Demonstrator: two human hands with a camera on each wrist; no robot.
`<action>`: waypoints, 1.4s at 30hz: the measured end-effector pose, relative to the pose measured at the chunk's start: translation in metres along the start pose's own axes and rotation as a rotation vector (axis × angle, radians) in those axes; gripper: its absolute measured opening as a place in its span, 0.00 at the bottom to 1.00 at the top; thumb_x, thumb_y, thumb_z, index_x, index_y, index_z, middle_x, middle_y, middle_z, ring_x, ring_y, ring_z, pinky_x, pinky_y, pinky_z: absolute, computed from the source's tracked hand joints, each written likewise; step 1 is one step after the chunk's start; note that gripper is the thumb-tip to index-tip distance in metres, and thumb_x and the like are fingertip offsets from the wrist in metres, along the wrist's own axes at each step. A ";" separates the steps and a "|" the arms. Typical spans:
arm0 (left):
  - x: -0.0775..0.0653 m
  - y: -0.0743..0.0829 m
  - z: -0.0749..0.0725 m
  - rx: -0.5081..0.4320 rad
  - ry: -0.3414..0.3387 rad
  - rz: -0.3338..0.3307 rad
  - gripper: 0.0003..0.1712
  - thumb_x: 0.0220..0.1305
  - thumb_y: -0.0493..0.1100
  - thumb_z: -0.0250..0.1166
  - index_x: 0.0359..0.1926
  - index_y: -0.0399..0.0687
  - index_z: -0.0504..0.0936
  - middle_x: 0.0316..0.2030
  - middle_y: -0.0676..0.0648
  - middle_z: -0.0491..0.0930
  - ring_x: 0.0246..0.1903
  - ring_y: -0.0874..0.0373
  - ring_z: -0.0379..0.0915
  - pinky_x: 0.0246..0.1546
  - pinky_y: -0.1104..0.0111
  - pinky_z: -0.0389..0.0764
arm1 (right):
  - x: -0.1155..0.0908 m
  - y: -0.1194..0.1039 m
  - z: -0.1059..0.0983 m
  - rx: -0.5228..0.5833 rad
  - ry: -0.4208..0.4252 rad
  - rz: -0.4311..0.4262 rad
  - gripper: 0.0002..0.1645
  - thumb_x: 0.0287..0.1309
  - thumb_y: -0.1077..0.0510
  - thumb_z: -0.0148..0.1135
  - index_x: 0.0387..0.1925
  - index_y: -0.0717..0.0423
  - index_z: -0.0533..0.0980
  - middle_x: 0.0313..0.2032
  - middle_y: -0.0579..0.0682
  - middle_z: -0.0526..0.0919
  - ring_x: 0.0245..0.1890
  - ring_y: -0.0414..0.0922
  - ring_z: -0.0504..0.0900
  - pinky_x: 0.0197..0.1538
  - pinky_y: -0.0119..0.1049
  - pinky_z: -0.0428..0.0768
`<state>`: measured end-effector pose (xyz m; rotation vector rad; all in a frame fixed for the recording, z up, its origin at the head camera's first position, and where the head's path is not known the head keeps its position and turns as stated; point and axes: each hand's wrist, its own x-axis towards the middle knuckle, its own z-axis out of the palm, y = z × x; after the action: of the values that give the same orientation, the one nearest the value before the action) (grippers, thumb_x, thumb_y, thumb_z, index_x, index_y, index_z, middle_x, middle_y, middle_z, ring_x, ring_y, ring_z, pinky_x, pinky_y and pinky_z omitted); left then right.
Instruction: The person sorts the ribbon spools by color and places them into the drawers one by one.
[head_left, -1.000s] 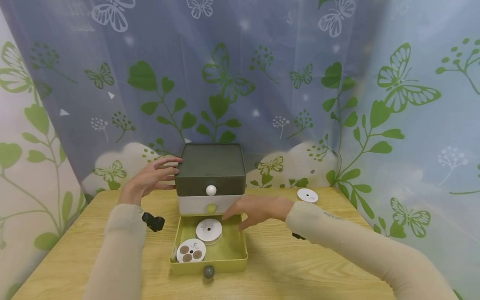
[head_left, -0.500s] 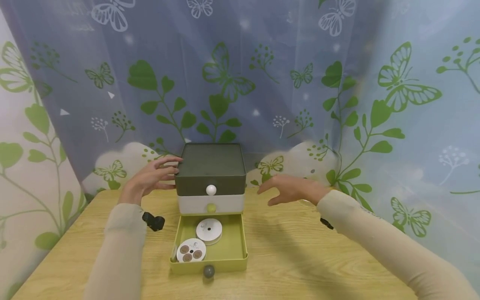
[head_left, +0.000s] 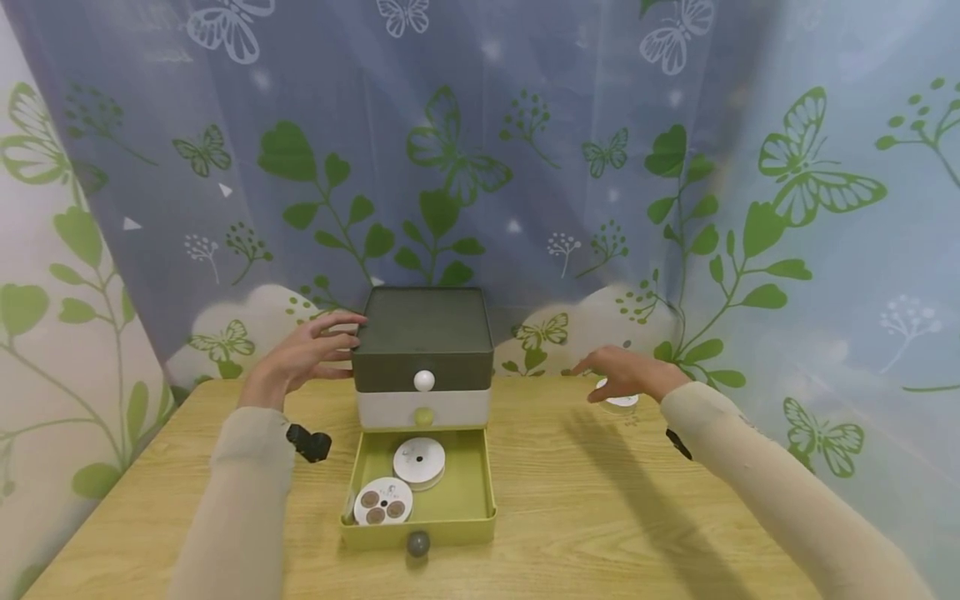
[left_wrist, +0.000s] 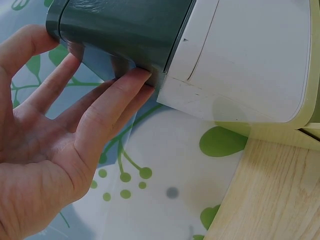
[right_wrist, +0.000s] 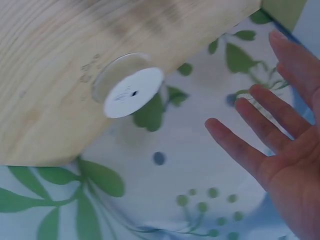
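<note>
A small drawer unit stands on the table, with a dark green top drawer (head_left: 390, 372), a white middle drawer (head_left: 386, 408) and a yellow-green bottom drawer (head_left: 468, 496) pulled out. My left hand (head_left: 302, 354) touches the dark green left side with outstretched fingers (left_wrist: 112, 102). To the right, my right hand (head_left: 628, 372) hovers, holding nothing, its fingers spread in the right wrist view. Below it, a white-sided ribbon spool (right_wrist: 132, 94) lies near the table's back edge, partly covered by the hand in the head view. Inside the drawer lie a white spool (head_left: 431, 456) and a spool with brown circles (head_left: 397, 492).
The wooden table (head_left: 570, 500) ends at a curtain (head_left: 540, 208) printed with leaves and butterflies, which hangs behind and at both sides. A grey knob (head_left: 417, 544) sticks out at the front of the pulled-out drawer.
My right hand has moved from over the pulled-out drawer to the right, across to the spool at the table's back edge. My left hand has stayed at the drawer unit's side.
</note>
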<state>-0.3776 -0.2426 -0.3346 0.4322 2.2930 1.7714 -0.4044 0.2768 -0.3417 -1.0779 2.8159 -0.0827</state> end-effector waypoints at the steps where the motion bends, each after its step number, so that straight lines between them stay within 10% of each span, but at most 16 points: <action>1: 0.000 0.000 0.000 0.000 0.000 0.000 0.33 0.79 0.48 0.58 0.79 0.48 0.60 0.76 0.34 0.54 0.74 0.31 0.57 0.60 0.53 0.83 | -0.001 0.004 0.002 0.001 0.004 0.002 0.30 0.62 0.56 0.73 0.64 0.61 0.78 0.64 0.63 0.80 0.65 0.64 0.77 0.66 0.60 0.77; 30: -0.002 0.002 0.002 0.002 0.006 0.013 0.33 0.79 0.47 0.57 0.79 0.49 0.60 0.76 0.33 0.55 0.74 0.29 0.57 0.59 0.52 0.83 | 0.003 0.058 0.058 0.124 0.016 0.211 0.32 0.60 0.61 0.73 0.66 0.63 0.76 0.66 0.67 0.76 0.65 0.68 0.75 0.59 0.57 0.83; 42: -0.001 0.001 0.001 0.015 0.003 0.010 0.34 0.79 0.48 0.57 0.79 0.49 0.59 0.76 0.33 0.55 0.74 0.29 0.56 0.62 0.49 0.82 | 0.006 0.069 0.076 0.117 0.048 0.263 0.37 0.56 0.63 0.74 0.66 0.67 0.74 0.49 0.65 0.82 0.38 0.48 0.77 0.41 0.42 0.78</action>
<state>-0.3758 -0.2418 -0.3343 0.4441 2.3119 1.7618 -0.4442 0.3236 -0.4244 -0.6840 2.9244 -0.2462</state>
